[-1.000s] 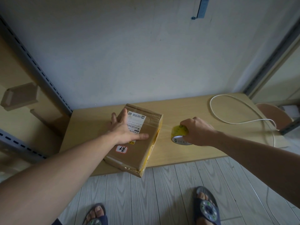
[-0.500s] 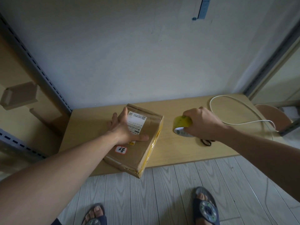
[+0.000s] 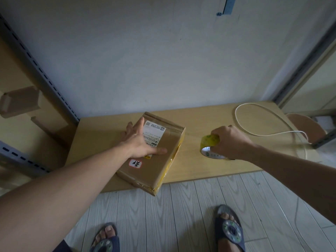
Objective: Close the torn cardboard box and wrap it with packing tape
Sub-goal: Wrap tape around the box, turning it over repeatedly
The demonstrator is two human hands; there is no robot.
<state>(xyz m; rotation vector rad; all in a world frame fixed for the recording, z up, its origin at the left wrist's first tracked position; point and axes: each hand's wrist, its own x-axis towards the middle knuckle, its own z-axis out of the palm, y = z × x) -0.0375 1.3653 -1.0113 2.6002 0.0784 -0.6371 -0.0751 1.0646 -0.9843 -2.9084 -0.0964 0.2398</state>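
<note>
Head view: left hand (image 3: 141, 142) fingers spread flat on box (image 3: 163, 157); right hand (image 3: 231, 140) fingers grip tape roll (image 3: 211, 144).

On the table (image 3: 101, 135), the left hand (image 3: 140, 142) lies flat on the box (image 3: 158, 171), fingers straight. At 3 o'clock from the box, the right hand (image 3: 231, 142) grips the tape (image 3: 209, 140).

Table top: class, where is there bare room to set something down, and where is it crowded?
Bare wood on the table lies left of the cardboard box, up to the table's left edge; along the wall behind the box; and inside the white cable loop. Crowded: the gap between box and tape roll, gripped by the right hand.
</note>
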